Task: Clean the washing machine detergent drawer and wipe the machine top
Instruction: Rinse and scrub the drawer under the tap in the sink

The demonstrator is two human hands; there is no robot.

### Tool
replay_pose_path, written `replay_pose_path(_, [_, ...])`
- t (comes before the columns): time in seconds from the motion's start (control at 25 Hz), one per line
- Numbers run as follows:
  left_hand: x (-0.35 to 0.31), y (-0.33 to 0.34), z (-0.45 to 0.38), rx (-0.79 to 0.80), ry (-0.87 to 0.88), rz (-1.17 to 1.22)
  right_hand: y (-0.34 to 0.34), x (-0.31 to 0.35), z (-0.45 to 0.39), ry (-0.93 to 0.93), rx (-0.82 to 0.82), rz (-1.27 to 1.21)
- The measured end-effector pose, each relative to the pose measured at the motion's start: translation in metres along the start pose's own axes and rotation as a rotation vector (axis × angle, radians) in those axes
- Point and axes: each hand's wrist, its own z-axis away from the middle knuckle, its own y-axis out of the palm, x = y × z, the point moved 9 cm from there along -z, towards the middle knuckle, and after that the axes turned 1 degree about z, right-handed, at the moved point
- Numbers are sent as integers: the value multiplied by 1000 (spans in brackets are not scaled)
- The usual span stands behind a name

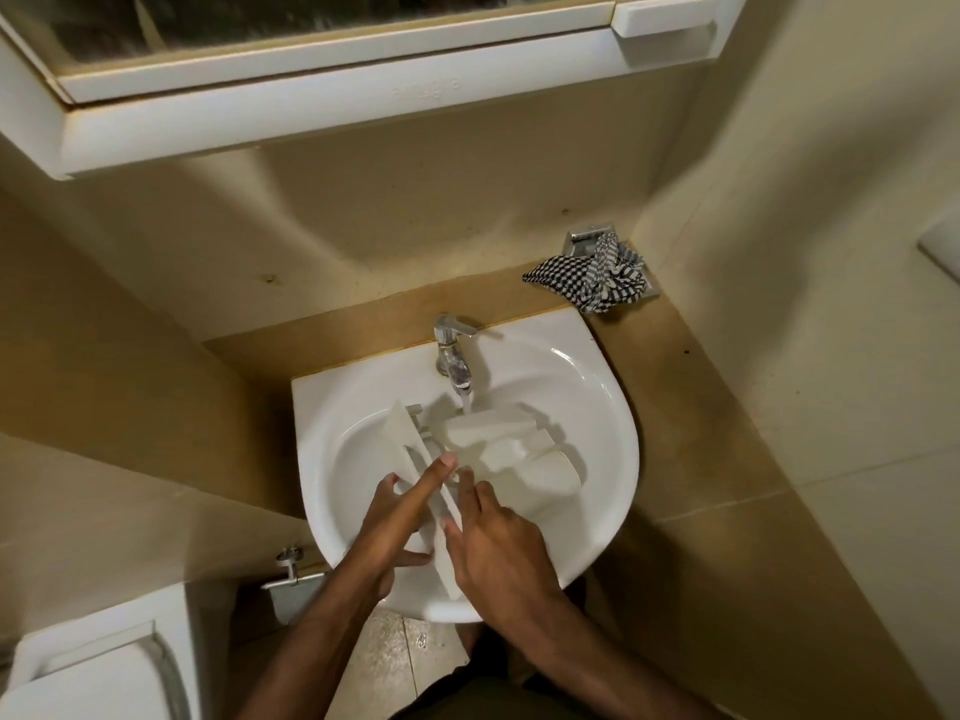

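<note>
The white detergent drawer lies in the white sink, its front panel toward me and its compartments under the running tap. Water falls onto the drawer's far part. My left hand holds the drawer's front panel from the left, index finger stretched across it and thumb below. My right hand rests on the panel from the right, fingers fairly straight along its inner side. A black-and-white checked cloth lies crumpled on the counter at the back right.
A tan counter surrounds the sink and meets walls behind and to the right. A white mirror cabinet hangs overhead. A white toilet stands at the lower left, with a wall valve beside it.
</note>
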Motion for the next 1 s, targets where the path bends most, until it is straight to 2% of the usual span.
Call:
replay_pose_path(0.08, [-14,-2,10,68,9,-128,-18,-18,-7,24,19,-147])
replay_pose_path(0.16, [-41,-17,10,-50,120,-269,-33,-51,-18,118,108,-430])
replay_pose_path(0.24, [-89,-36,4,-259,393,-385,-49,-82,-22,212,190,-701])
replay_pose_path(0.28, [-117,-37,0,-306,568,-443,-59,-95,-23,255,217,-841])
replay_pose_path(0.36, [-165,-17,-14,-255,899,-645,-74,-115,-24,327,280,-1032])
replay_pose_path(0.44, [-194,21,-32,-141,1089,-933,-89,-137,-31,362,282,-1093])
replay_pose_path(0.52, [-209,52,-46,-66,1123,-1177,-104,-157,-39,378,240,-1088])
replay_pose_path(0.6, [-213,66,-52,-11,1131,-1306,-118,-174,-43,402,210,-1085])
replay_pose_path(0.68, [-209,72,-45,24,1224,-1400,-133,-181,-46,404,213,-1151])
replay_pose_path(0.8, [-206,69,-28,-34,1267,-1332,-150,-191,-53,413,218,-1241])
replay_pose_path(0.88, [-202,62,-26,-74,1224,-1291,-157,-196,-63,405,210,-1238])
replay_pose_path(1.0, [-192,44,-30,-36,1115,-1229,-166,-192,-78,358,213,-1269])
